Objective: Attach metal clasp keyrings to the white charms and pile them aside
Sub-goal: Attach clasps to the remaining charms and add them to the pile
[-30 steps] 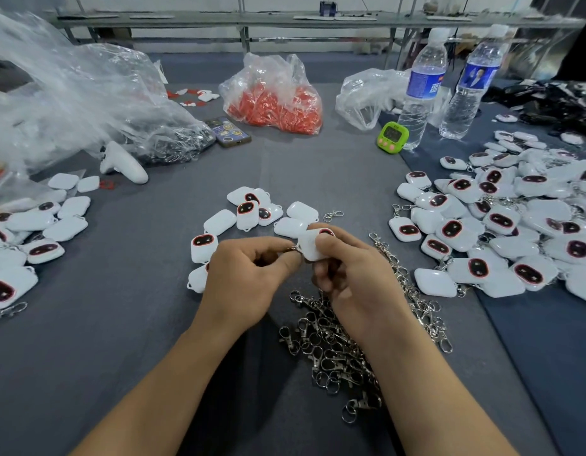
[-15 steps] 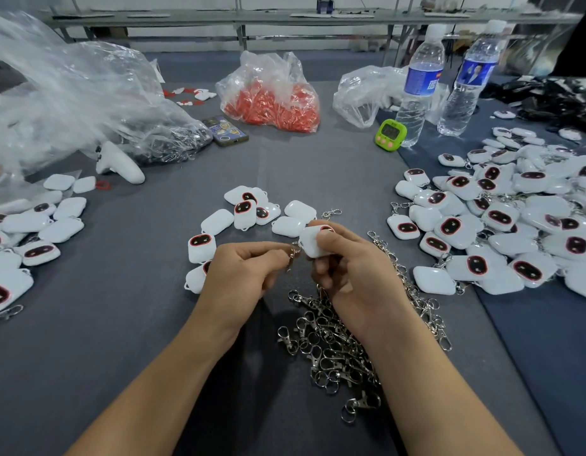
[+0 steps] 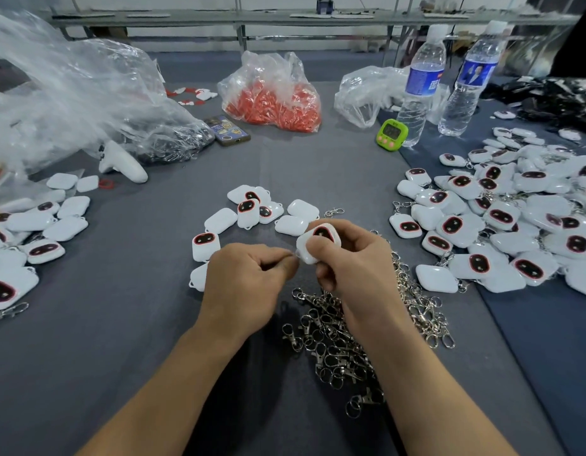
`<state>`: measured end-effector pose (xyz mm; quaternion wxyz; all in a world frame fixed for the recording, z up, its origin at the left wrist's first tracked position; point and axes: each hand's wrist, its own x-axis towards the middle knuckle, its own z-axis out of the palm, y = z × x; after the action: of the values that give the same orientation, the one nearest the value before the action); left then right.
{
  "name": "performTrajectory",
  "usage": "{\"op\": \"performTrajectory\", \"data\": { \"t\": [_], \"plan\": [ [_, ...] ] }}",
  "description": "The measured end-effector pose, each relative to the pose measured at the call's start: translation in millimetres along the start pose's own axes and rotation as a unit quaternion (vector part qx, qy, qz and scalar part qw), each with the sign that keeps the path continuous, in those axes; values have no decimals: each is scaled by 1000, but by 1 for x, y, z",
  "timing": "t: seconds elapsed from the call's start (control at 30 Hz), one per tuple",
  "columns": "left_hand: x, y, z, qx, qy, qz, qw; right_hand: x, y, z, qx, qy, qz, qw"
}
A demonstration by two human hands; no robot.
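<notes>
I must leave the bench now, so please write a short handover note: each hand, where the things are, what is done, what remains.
Right hand: grips one white rounded plastic charm with a red-rimmed black face.
Left hand: pinches at that charm's corner; what it pinches is hidden.
Silver metal clasp keyrings: heap under the right wrist.
Done: big pile of fitted charms at right.
To do: apparently bare charms cluster ahead of the hands.
</notes>
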<state>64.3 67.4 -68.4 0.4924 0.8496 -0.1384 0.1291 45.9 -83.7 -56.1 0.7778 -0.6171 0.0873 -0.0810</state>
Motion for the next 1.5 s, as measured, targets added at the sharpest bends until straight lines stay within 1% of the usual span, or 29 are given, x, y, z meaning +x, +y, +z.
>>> {"op": "performTrajectory", "data": {
  "t": [0.03, 0.07, 0.1, 0.13, 0.17, 0.2, 0.23, 0.27, 0.33, 0.4, 0.47, 0.5, 0.53, 0.57, 0.63, 0.67, 0.73, 0.77, 0.83, 0.9, 0.93, 1.0, 1.1, 1.13, 1.2, 1.23, 1.3, 1.4, 1.5],
  "plan": [
    [-2, 0, 0, 68, -11, 36, 997, -2, 1, 0, -69, 12, -47, 996],
    [-4, -1, 1, 148, -24, 78, 986, -4, 4, 2, -146, 20, -93, 985],
    [-4, -1, 3, 229, -31, 120, 966, -7, 7, 5, -211, 22, -128, 969],
    [-4, -1, 4, 281, -25, 151, 947, -9, 10, 8, -253, 23, -146, 956],
    [-4, -1, 4, 307, -19, 161, 938, -10, 12, 10, -271, 25, -152, 950],
    [-4, -2, 3, 314, -10, 162, 936, -9, 13, 11, -268, 29, -151, 951],
    [-5, -3, 2, 300, 1, 147, 943, -8, 12, 10, -241, 34, -138, 960],
    [-6, -1, 1, 259, 9, 120, 958, -6, 11, 9, -195, 39, -112, 974],
    [-5, 1, 1, 106, -6, 29, 994, -2, 6, 4, -73, 34, -42, 996],
    [-1, 2, 4, -34, -33, -43, 998, 1, 4, 1, 27, 9, 22, 999],
    [1, 1, 6, -100, -51, -78, 991, 3, 2, -2, 74, -3, 59, 996],
    [1, 1, 6, -106, -52, -78, 990, 3, 2, -2, 82, -5, 69, 994],
    [0, 1, 6, -90, -46, -64, 993, 3, 2, -2, 82, -6, 73, 994],
    [-1, 0, 6, -47, -35, -40, 997, 2, 1, -2, 74, -7, 72, 995],
    [-5, 0, 6, 79, -23, 26, 996, -1, 1, -2, 29, -6, 52, 998],
    [-7, 1, 6, 145, -28, 61, 987, -3, 1, -1, -9, -4, 33, 999],
    [-7, 0, 4, 253, -46, 128, 958, -7, 1, 0, -112, -2, -28, 993],
    [-6, 0, 3, 286, -53, 145, 946, -9, 1, 0, -169, -2, -67, 983],
    [-4, 2, 3, 318, -55, 156, 933, -16, 2, 4, -261, -5, -136, 956],
    [-4, 3, 4, 320, -39, 163, 932, -20, 2, 6, -297, -9, -163, 941],
    [-5, 1, 5, 311, -24, 154, 938, -20, 1, 6, -295, -12, -165, 941],
    [-6, -3, 6, 259, -1, 113, 959, -17, -1, 4, -271, -6, -148, 951],
    [-5, -1, 2, 93, 5, 48, 995, -7, -3, -3, -189, 26, -65, 980],
    [-5, 1, 2, 44, 1, 29, 999, -6, -2, -5, -154, 28, -39, 987],
    [-4, 4, 1, -5, -1, 4, 1000, -5, -2, -6, -106, 24, -10, 994],
    [-4, 4, 1, -8, -3, -2, 1000, -4, -1, -6, -96, 18, -6, 995],
    [-5, 2, 0, 21, -6, 12, 1000, -4, -1, -5, -95, 10, -5, 995],
    [-9, 0, -1, 112, -22, 93, 989, -3, 0, -4, -92, 16, 3, 996],
    [-8, 2, -1, 232, -12, 156, 960, -3, 2, -3, -66, 18, 26, 997]
  ]
}}
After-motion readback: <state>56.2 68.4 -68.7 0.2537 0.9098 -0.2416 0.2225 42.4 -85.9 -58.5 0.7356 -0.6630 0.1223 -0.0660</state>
